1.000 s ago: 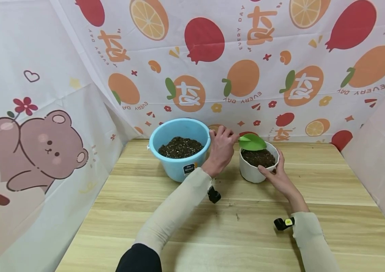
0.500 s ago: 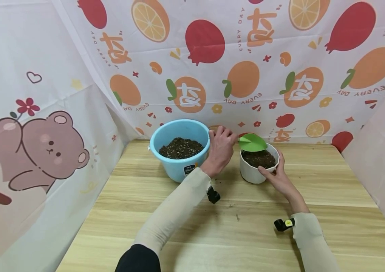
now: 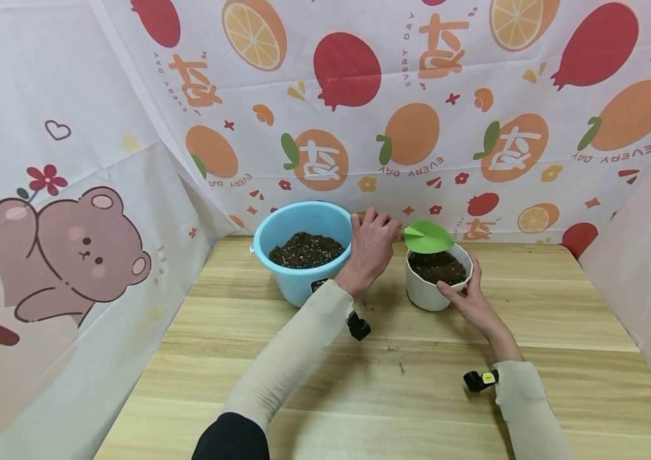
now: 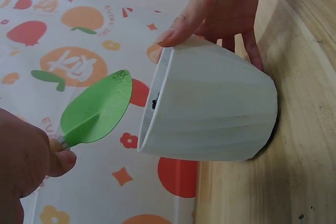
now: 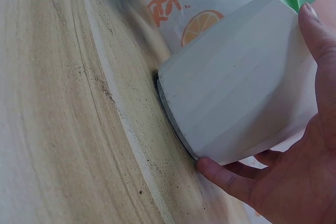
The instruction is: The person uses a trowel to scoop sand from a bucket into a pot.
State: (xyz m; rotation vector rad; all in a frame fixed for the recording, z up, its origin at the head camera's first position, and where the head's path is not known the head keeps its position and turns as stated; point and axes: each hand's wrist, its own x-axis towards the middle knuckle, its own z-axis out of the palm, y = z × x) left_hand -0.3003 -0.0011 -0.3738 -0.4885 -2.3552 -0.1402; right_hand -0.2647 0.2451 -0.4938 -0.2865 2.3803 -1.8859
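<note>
Now, seemingly in the middle of scooping dirt. Left hand (image 3: 372, 246) up between the two pots, fingers curled and pinching the short handle of a small green plastic scoop (image 3: 428, 237). Scoop held flat, just above the back edge of the white ribbed pot (image 3: 430, 295), not touching it. From the left wrist view, only a few crumbs on the green blade, so probably empty.

Right hand (image 3: 471, 300) wrapped round the near side of the white ribbed pot, thumb up by the rim, fingers on the wall. Pot standing upright on the wooden table (image 3: 417, 396), with dark soil (image 3: 437, 267) nearly up to the top. Just beside it, on the left, a round blue plastic tub (image 3: 302, 287) with more soil inside. Both hands busy and apart, one on each thing.

For a next move, probably: swing the scoop left, dip it into the tub, lift slowly and keep it level. Hold the pot steady so nothing tips or spills.
</note>
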